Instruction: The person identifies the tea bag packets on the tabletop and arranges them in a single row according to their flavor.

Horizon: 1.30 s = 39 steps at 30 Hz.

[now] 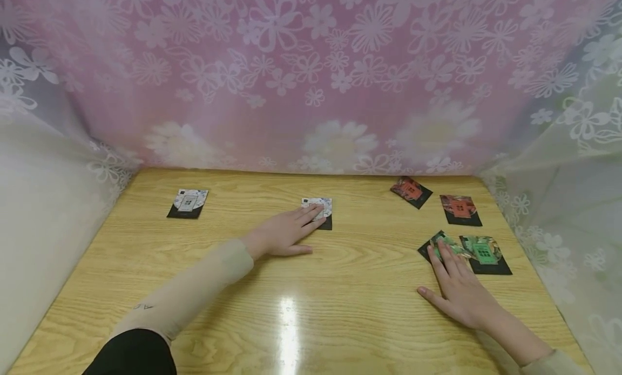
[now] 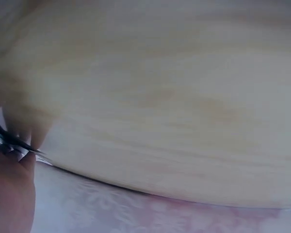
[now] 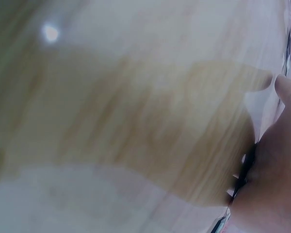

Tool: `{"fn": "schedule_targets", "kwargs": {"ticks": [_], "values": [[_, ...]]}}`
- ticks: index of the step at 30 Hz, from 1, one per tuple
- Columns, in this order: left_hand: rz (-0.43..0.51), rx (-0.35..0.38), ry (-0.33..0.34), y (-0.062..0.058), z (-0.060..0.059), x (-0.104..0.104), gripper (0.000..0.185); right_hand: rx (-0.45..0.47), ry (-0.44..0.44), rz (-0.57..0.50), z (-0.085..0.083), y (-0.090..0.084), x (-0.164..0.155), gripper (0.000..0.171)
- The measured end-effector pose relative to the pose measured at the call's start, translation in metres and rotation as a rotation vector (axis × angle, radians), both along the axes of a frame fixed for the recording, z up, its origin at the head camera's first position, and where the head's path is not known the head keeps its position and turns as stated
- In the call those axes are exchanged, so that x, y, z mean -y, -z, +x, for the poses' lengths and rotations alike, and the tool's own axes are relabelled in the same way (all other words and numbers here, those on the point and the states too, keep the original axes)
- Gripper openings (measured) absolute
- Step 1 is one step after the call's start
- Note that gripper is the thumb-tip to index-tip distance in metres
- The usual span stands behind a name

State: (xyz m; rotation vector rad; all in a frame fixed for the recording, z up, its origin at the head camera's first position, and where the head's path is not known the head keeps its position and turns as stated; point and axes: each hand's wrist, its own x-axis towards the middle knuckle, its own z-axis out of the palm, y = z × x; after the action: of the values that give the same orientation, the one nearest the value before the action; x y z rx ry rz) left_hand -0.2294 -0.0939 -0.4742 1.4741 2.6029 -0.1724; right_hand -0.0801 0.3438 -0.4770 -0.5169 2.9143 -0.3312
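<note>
On the light wooden table (image 1: 340, 305), nearest the camera, the right hand (image 1: 459, 288) lies flat with straight fingers spread on a green-printed black packet (image 1: 444, 246), which touches a second green packet (image 1: 486, 253) just beside it. Farther in, the left hand (image 1: 286, 232) rests its extended fingers on a white-patterned black packet (image 1: 320, 210). Beyond lie two red packets (image 1: 459, 209), another white packet (image 1: 188, 203) far left, then the pink floral curtain (image 1: 311, 78).

No print on the packets can be read: the white packets (image 1: 187, 202), the red ones (image 1: 410, 190) and the green ones (image 1: 483, 252) carry small label panels too tiny to make out. A faint mark on the left forearm (image 1: 143, 306) is illegible.
</note>
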Motion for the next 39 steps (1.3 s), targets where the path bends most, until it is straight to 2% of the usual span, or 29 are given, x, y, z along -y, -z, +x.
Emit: {"fn": "schedule_targets", "kwargs": {"ticks": [13, 22, 30, 35, 39], "values": [[0.065, 0.004, -0.054, 0.003, 0.006, 0.066, 0.084, -0.015, -0.004, 0.004, 0.0, -0.002, 0.001, 0.097], [0.066, -0.024, -0.085, 0.001, 0.012, 0.096, 0.082, -0.01, -0.001, 0.0, 0.0, -0.003, 0.002, 0.098], [0.087, -0.051, -0.107, -0.001, 0.013, 0.096, 0.081, -0.018, -0.004, 0.002, 0.001, -0.003, 0.002, 0.097], [0.111, -0.041, -0.165, -0.001, 0.014, 0.083, 0.079, -0.016, -0.003, 0.001, 0.001, -0.002, 0.001, 0.097], [0.1, -0.02, -0.248, 0.001, 0.016, 0.073, 0.078, -0.014, -0.003, 0.0, 0.0, -0.001, 0.001, 0.097]]}}
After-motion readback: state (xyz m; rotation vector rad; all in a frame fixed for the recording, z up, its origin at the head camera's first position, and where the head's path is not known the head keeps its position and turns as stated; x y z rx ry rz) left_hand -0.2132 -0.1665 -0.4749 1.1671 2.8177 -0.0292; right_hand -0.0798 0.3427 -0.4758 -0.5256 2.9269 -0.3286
